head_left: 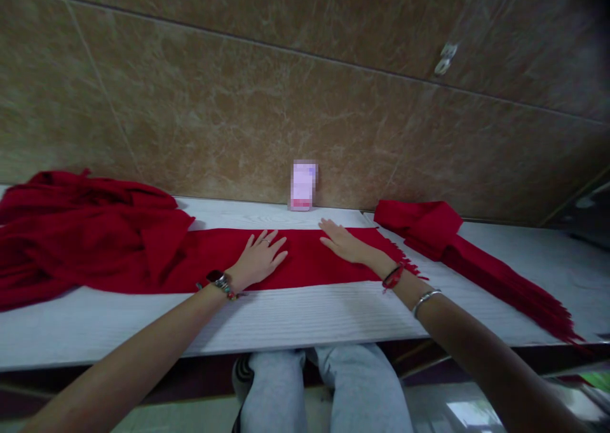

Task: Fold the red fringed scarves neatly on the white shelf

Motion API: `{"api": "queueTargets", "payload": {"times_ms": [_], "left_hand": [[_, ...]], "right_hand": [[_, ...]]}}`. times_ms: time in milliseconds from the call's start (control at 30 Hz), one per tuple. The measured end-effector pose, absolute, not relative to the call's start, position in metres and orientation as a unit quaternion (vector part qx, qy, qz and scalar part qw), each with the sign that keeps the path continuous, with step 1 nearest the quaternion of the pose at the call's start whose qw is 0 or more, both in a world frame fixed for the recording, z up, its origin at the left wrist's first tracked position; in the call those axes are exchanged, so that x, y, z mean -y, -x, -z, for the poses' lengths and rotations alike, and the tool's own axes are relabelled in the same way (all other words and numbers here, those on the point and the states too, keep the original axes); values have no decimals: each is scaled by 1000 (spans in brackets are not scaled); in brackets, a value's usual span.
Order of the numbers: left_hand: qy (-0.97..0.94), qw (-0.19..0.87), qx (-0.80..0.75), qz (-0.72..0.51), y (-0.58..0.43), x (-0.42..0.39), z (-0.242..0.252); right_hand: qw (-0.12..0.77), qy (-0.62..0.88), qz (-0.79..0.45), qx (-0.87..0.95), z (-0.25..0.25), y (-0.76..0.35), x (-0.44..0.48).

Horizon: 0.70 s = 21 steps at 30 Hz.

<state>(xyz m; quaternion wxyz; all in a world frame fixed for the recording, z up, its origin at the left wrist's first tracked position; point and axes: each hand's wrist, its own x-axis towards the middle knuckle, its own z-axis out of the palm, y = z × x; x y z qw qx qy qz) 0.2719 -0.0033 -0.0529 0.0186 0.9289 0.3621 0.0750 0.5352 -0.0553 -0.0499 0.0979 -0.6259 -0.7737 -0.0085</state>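
Note:
A red fringed scarf [309, 264] lies stretched flat along the white table, its short fringe at the right end. Near the scarf's middle my left hand [260, 259] rests palm down with spread fingers. Closer to the fringe, my right hand [347, 242] also lies flat on the cloth, fingers stretched out. Neither hand grips anything. Toward the left, the red fabric runs into a loose, bunched heap [95, 229].
Another red scarf [448, 236], folded and fringed, lies at the right and reaches the front edge of the white table [305, 312]. A phone-like object [303, 185], blurred out, leans against the brown tiled wall [238, 102]. My legs are under the table.

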Motion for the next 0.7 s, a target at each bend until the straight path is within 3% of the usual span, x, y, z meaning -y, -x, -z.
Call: {"api": "queueTargets", "payload": {"times_ms": [200, 700], "left_hand": [[-909, 9, -417, -19, -261, -4, 54], [-935, -26, -353, -33, -258, 2, 49]], "right_hand": [[65, 555, -48, 828, 53, -459, 44], [104, 583, -25, 805, 59, -464, 53]]}}
